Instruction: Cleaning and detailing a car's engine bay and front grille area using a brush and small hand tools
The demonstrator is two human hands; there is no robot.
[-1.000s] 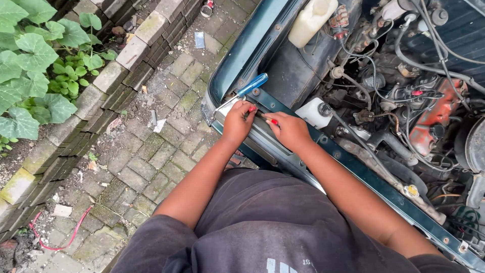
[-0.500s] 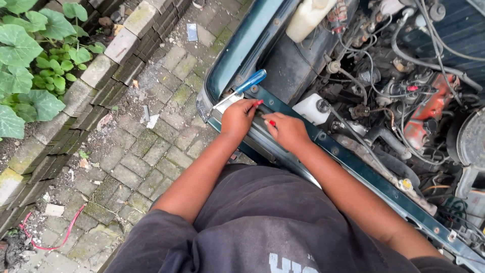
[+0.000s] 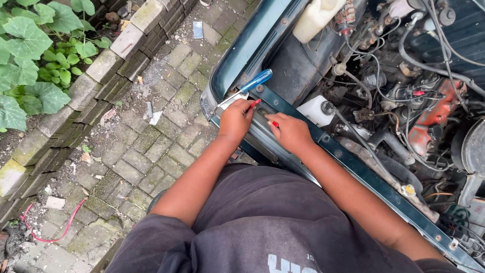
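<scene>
Both my hands rest on the dark green front crossbeam (image 3: 353, 164) of an open car engine bay. My left hand (image 3: 235, 119) lies with curled fingers near the beam's left corner, a red tip showing at its fingers. Just beyond it, a blue-handled screwdriver (image 3: 255, 81) lies on the corner, touching neither hand. My right hand (image 3: 292, 132) sits close beside the left, fingers bent down onto the beam, with a red spot at the thumb. Whether either hand pinches something small is hidden.
A white fluid tank (image 3: 316, 110) sits behind the beam, another white tank (image 3: 316, 17) farther back. Hoses, wires and a red engine part (image 3: 429, 119) fill the bay. Left of the car are mossy paving bricks (image 3: 146, 151), a brick kerb (image 3: 101, 65), leafy plants (image 3: 30, 55) and a red wire (image 3: 60, 230).
My hands have stayed at nearly the same spot on the beam, fingers shifting slightly. The view has drifted a little; the screwdriver has not moved.
</scene>
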